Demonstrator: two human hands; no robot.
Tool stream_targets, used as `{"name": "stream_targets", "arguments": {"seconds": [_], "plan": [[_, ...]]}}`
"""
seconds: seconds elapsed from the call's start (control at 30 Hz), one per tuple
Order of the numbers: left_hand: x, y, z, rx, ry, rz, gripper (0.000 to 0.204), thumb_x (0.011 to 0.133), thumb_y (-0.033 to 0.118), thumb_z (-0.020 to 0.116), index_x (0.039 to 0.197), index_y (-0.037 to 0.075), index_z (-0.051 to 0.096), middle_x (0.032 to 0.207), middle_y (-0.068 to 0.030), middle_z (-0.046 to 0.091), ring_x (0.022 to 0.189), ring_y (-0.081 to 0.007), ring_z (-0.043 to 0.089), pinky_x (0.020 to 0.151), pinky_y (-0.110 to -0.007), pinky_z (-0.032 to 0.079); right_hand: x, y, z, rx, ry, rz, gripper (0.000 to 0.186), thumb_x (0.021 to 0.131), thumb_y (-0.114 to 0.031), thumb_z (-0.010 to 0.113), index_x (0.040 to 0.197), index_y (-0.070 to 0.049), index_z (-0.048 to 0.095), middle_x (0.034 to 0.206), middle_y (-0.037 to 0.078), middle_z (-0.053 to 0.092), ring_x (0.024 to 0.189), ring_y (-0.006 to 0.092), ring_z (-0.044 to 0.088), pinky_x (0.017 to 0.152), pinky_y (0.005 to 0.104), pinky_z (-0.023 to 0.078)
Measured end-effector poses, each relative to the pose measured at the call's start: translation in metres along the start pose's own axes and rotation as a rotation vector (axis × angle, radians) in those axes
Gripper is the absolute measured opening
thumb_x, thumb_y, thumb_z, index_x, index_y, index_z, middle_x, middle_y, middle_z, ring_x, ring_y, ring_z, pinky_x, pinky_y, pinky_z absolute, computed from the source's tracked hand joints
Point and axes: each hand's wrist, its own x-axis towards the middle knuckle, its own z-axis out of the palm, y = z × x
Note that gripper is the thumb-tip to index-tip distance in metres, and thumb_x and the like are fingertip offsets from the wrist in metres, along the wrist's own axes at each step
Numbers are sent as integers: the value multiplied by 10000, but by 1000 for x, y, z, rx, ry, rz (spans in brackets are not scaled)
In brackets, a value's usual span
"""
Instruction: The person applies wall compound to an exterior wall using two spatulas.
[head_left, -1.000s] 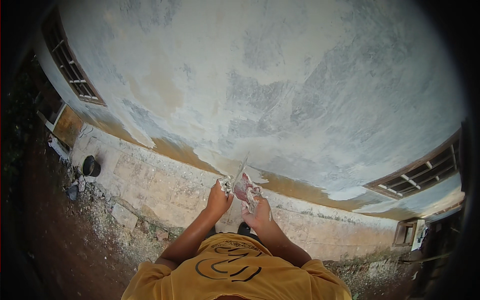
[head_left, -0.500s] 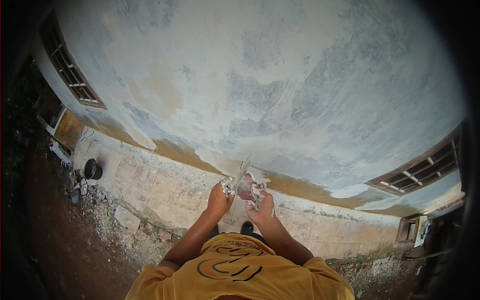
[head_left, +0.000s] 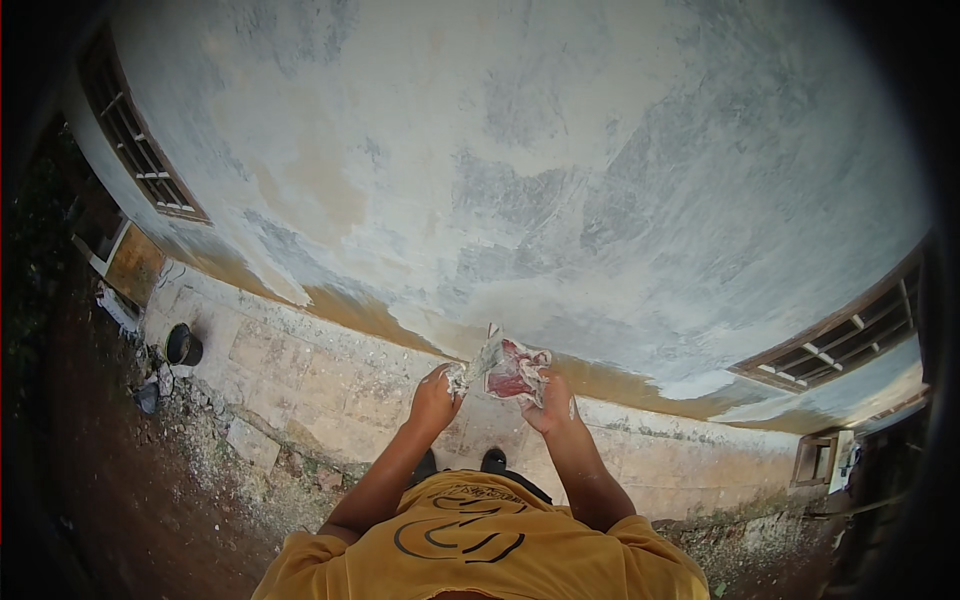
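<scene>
A reddish, plaster-smeared scraping tool point(head_left: 512, 372) is held up in front of the chest, just before the pale plastered wall point(head_left: 520, 150) and above the stone plinth point(head_left: 330, 385) at the wall's foot. It is gripped from the right by the right hand point(head_left: 553, 403), whose fingers are closed round its lower edge, while the left hand point(head_left: 435, 397) is curled at its left end, pinching a whitish lump there (whether this is plaster or a rag cannot be told). Compared with a second ago, the tool is turned a little more flat-on to the camera and both hands are drawn slightly closer together; it is judged that the blade is being cleaned or loaded rather than applied, since the wall is not touched. Well left of the tool, a dark round pot point(head_left: 184, 345) is seen on the plinth, and barred windows point(head_left: 140, 160) are set far to either side.
</scene>
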Motion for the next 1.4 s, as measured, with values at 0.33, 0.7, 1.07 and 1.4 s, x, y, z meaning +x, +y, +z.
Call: {"name": "stream_targets", "arguments": {"seconds": [0.33, 0.7, 1.07, 1.4], "plan": [[-5, -12, 3, 82, -66, 43, 436, 654, 35, 683, 1053, -49, 532, 1053, -267, 569, 918, -385, 583, 799, -420, 486, 4, -37, -13, -96, -82, -68, 293, 818, -86, 410, 1059, -78, 575, 944, 55, 648, 863, 188, 635, 728, 353, 528], [4, 7, 12, -1065, 49, -543, 400, 801, -104, 450, 1163, 38, 360, 879, -46, 511, 666, -105, 499, 547, -250, 429, 1, -54, 8, 99, -187, -391, 395, 836, -25, 384, 1225, -51, 444, 1130, 87, 565, 1007, 242, 586, 795, 373, 520], [13, 29, 8, -1124, 109, -519, 260, 828, -49, 511, 1035, 72, 410, 775, -19, 490, 592, -105, 481, 469, -264, 402, -27, -92, 63, -47, -372, -947, 395, 819, 13, 522, 1208, 18, 452, 1134, 129, 561, 1034, 238, 574, 893, 366, 475], [37, 39, -2, -1132, 84, -424, 299, 816, -46, 549, 1064, 60, 421, 799, -21, 527, 597, -94, 497, 481, -247, 399, -110, -246, 228, -1001, 222, -2539, 298, 671, 129, 510, 928, 30, 624, 934, 222, 607, 844, 385, 580, 707, 360, 480]]}}
